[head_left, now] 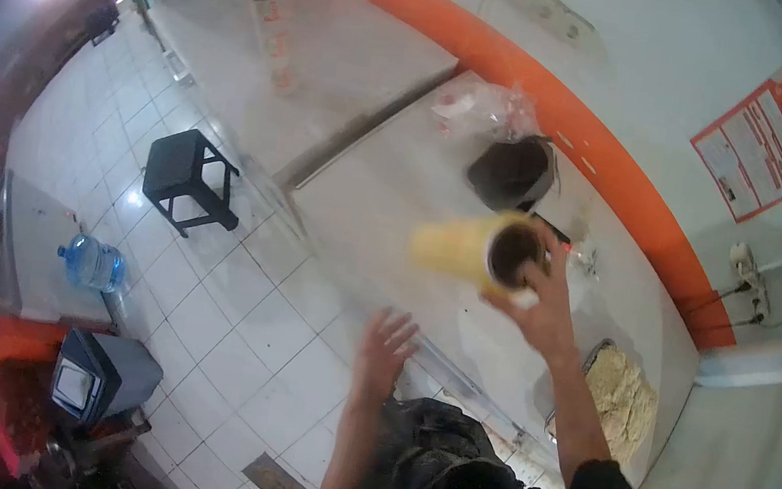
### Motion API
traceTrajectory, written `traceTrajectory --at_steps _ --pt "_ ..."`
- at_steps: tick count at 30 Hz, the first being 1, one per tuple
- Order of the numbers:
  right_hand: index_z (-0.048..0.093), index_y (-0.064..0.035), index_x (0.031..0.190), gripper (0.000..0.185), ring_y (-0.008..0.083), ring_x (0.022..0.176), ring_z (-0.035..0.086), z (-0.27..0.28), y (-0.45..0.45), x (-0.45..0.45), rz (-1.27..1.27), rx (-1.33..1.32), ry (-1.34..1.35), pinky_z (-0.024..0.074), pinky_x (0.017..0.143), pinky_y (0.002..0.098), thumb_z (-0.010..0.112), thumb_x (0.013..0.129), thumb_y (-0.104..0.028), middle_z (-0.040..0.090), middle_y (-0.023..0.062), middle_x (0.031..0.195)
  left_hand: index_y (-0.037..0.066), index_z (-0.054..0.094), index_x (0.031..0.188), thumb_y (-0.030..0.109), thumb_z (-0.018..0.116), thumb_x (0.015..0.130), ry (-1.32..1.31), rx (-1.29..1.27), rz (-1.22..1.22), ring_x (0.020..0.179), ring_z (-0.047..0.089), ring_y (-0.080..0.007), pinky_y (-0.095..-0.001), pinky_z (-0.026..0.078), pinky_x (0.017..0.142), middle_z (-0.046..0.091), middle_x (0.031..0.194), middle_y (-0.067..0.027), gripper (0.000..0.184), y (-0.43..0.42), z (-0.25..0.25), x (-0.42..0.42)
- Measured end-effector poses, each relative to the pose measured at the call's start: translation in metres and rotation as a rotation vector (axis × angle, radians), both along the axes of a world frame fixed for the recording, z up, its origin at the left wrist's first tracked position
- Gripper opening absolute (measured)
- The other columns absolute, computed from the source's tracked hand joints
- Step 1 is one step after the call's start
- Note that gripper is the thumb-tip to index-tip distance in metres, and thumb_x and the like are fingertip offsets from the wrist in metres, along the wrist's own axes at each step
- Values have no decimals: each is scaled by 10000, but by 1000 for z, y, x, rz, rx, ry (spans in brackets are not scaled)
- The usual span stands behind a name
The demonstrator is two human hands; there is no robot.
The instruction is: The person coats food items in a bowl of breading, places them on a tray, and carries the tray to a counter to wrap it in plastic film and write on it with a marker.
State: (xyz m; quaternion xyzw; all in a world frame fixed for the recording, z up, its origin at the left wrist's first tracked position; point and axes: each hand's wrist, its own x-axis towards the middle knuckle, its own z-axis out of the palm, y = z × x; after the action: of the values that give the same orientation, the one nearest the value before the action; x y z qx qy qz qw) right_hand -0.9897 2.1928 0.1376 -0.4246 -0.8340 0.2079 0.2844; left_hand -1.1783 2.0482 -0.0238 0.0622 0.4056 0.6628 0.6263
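My right hand [536,292] grips a tall yellow cup [455,244] at its pale rim, fingers and thumb round the mouth. The cup lies tilted sideways above the counter, its dark inside facing the hand and its far end blurred. Whether it is one cup or several nested cups I cannot tell. Near the counter's front edge, my left hand [383,355] holds nothing, its fingers stretched out. Behind the cup, a dark bag-like thing [513,172] rests on the counter [369,191].
Clear plastic wrapping [487,109] lies by the orange wall strip. A tray of dough-like pale stuff [619,395] sits at right. On the far counter stands a tall printed container [273,35]. A black stool [187,176], water bottle [93,263] and grey bin [114,373] are on the left.
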Motion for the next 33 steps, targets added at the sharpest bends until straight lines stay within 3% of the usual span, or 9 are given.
traceTrajectory --at_steps 2,7,11,15,17,20,24,26,33 --pt "603 -11 1202 585 348 1306 443 -16 -48 44 -122 -150 7 425 1061 409 847 718 -231 268 164 1501 63 176 1497 477 534 939 -258 -48 -66 1242 495 -400 -518 465 984 386 1438 -257 781 15 -1 24" --pt "573 -3 1263 566 281 1290 475 -73 -134 91 -484 -500 301 544 950 383 808 759 -109 233 129 1525 29 163 1476 436 600 921 -241 -149 -133 1259 467 -401 -515 475 988 357 1416 -240 815 42 -9 67" --pt "558 8 1255 500 288 1289 472 -147 -153 109 -607 -605 507 542 940 396 761 822 -138 242 151 1517 22 268 1419 248 666 900 79 -223 -234 1243 490 -337 -444 514 955 414 1354 -209 692 47 -29 82" --pt "545 -14 1217 419 302 1151 556 -193 -168 122 -755 -643 636 514 925 384 720 858 -137 460 181 1355 33 319 1379 126 658 898 379 -100 -275 1266 465 -326 -413 500 947 478 1303 -191 596 39 -42 76" --pt "503 -5 1254 467 355 1070 568 -181 -165 127 -754 -321 318 509 866 438 714 863 -150 523 199 1260 40 381 1359 116 660 898 1098 -56 -202 1298 433 -338 -445 446 995 507 1289 -177 544 52 -16 77" --pt "494 -37 1281 520 380 1096 538 -142 -150 129 -819 -153 170 453 916 471 729 833 -160 544 200 1223 44 456 1327 140 680 888 1529 269 -349 1327 399 -362 -486 362 1064 495 1330 -181 503 79 39 72" --pt "534 -104 1302 498 359 1108 533 -140 -115 130 -759 -89 48 417 973 463 695 848 -231 583 173 1169 59 505 1306 197 697 874 1585 562 -582 1340 375 -381 -540 295 1098 467 1378 -190 492 124 44 84" --pt "554 -109 1295 480 353 1068 560 -140 -94 130 -723 -71 29 438 945 463 681 858 -260 597 164 1137 74 516 1301 255 711 857 1881 870 -712 1345 361 -400 -559 269 1107 444 1409 -195 517 142 24 86" --pt "664 -55 1051 270 340 877 626 -139 -61 137 -712 -342 162 498 778 441 654 862 -248 635 144 930 87 555 1261 313 720 838 1848 836 -679 1333 377 -372 -548 278 1096 480 1371 -148 508 150 10 83"
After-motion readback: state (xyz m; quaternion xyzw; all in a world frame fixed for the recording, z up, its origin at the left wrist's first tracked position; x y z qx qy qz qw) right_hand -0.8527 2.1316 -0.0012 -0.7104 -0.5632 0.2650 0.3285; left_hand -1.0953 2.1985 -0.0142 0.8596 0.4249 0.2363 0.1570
